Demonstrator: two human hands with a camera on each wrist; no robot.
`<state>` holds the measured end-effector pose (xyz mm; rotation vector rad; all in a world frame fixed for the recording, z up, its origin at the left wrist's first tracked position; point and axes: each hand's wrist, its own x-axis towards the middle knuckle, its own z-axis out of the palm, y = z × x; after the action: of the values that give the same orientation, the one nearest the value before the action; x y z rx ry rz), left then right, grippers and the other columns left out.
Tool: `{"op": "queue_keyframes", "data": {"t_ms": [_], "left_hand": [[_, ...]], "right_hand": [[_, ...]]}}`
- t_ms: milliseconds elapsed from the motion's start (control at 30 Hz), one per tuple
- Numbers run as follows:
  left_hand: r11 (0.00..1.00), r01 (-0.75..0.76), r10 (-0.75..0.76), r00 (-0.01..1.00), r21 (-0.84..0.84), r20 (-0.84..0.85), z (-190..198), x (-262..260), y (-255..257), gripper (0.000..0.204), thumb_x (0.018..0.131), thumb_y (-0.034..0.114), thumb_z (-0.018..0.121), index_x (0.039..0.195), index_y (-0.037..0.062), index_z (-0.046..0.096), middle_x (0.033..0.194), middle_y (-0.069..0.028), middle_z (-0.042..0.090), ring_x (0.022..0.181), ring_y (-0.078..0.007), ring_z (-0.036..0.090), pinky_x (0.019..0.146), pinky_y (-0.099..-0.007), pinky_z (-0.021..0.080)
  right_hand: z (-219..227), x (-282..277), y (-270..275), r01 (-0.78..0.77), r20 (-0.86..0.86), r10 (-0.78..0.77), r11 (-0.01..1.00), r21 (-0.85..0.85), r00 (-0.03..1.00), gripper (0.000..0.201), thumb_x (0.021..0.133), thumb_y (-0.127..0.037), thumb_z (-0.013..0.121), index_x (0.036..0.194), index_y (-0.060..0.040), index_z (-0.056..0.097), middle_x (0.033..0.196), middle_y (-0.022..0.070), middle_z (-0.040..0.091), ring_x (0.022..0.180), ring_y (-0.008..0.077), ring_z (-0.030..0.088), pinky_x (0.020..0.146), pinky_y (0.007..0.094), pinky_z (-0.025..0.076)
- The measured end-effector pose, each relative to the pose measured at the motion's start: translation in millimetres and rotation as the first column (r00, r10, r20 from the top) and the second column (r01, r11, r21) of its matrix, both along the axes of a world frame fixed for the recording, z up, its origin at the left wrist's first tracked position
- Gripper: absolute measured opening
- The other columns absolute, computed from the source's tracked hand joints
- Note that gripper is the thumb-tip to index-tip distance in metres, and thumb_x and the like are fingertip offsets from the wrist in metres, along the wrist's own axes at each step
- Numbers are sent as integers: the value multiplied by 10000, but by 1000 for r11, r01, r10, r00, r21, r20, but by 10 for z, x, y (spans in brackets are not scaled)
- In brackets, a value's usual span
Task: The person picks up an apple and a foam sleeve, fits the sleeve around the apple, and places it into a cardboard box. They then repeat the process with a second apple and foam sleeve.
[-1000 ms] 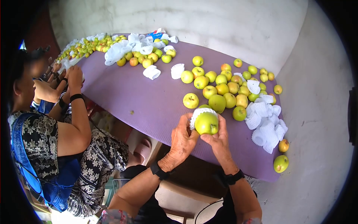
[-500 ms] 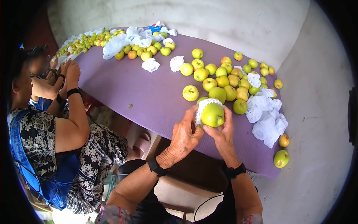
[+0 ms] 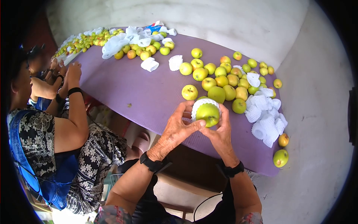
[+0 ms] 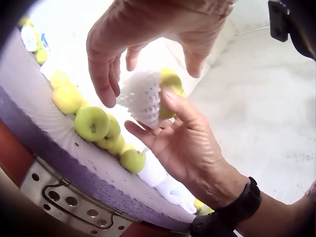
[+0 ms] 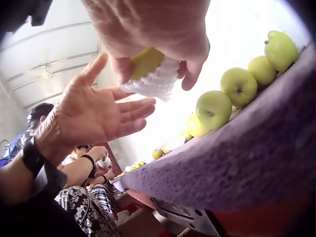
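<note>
In the head view, a green apple (image 3: 208, 115) is held over the table's near edge, partly inside a white foam net sleeve (image 3: 195, 107). My right hand (image 3: 220, 139) grips it, thumb on the bare side of the fruit. My left hand (image 3: 174, 128) is beside the sleeve, thumb stretched toward the apple. From the right wrist, the left hand (image 5: 91, 113) shows a flat palm and straight fingers next to the net. The left wrist view shows the sleeve (image 4: 143, 96) covering the apple's far side, with the left hand's spread fingers around it.
Many loose apples (image 3: 222, 81) lie on the purple-covered table (image 3: 149, 97). A heap of foam sleeves (image 3: 265, 121) sits at the right, more sleeves (image 3: 128, 40) at the back left. Two people sit along the left side, the nearer one's arm (image 3: 76, 108) by the table. A pale wall stands behind.
The apple in its sleeve shifted right, then back left and slightly up. My left hand's fingers have loosened from around the sleeve and spread; the right hand keeps its hold.
</note>
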<state>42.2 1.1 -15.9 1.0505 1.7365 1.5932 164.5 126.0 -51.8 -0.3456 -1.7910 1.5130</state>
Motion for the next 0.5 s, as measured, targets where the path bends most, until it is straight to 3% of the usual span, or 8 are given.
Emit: {"op": "queue_keyframes", "data": {"t_ms": [100, 200, 300, 333, 433, 500], "left_hand": [[995, -25, 27, 999, 97, -17, -73, 18, 24, 697, 800, 262, 793, 1342, 4, 438, 1191, -151, 586, 1095, -216, 583, 927, -358, 504], [999, -45, 45, 999, -10, -13, -70, -14, 27, 718, 778, 241, 812, 1343, 7, 436, 1179, -131, 588, 1110, -207, 574, 951, -341, 495], [995, -21, 5, 988, 101, 156, -86, -32, 40, 719, 763, 202, 823, 1338, 6, 439, 1171, -115, 590, 1106, -192, 570, 961, -328, 490], [990, -47, 27, 989, 136, 142, -18, 10, 15, 746, 743, 287, 831, 1307, -13, 445, 1126, -128, 619, 1055, -187, 596, 930, -332, 500], [973, -54, 35, 995, 225, 89, -230, -4, 26, 751, 796, 299, 785, 1374, 9, 403, 1179, -167, 583, 1105, -233, 571, 945, -357, 483], [978, -144, 161, 981, 153, -108, -254, 3, 63, 832, 761, 306, 799, 1406, 10, 365, 1261, -200, 534, 1193, -304, 532, 998, -396, 454]], "right_hand": [[-50, -22, -41, -48, 35, 45, 995, 89, 998, 846, 676, -194, 855, 1362, -8, 394, 1268, 139, 499, 1176, 244, 518, 1004, 388, 447], [-76, -42, -54, -74, 81, 62, 986, 151, 995, 854, 675, -198, 860, 1363, -4, 393, 1267, 145, 499, 1181, 252, 513, 1010, 389, 437], [-21, -52, -56, -96, 114, 81, 986, 138, 990, 840, 686, -205, 854, 1361, -5, 396, 1269, 141, 499, 1184, 248, 510, 1019, 382, 426], [-28, -49, -40, -116, 118, 99, 982, 149, 988, 826, 695, -212, 848, 1359, -9, 400, 1267, 134, 500, 1188, 242, 506, 1023, 378, 421], [-9, -114, -147, -163, -45, 160, 981, -101, 986, 818, 712, -231, 835, 1370, -27, 393, 1260, 101, 499, 1174, 224, 513, 1021, 379, 436], [-33, -149, -144, -130, -64, 124, 988, -89, 990, 882, 679, -224, 852, 1385, -16, 365, 1292, 113, 498, 1183, 246, 523, 1026, 385, 442]]}}
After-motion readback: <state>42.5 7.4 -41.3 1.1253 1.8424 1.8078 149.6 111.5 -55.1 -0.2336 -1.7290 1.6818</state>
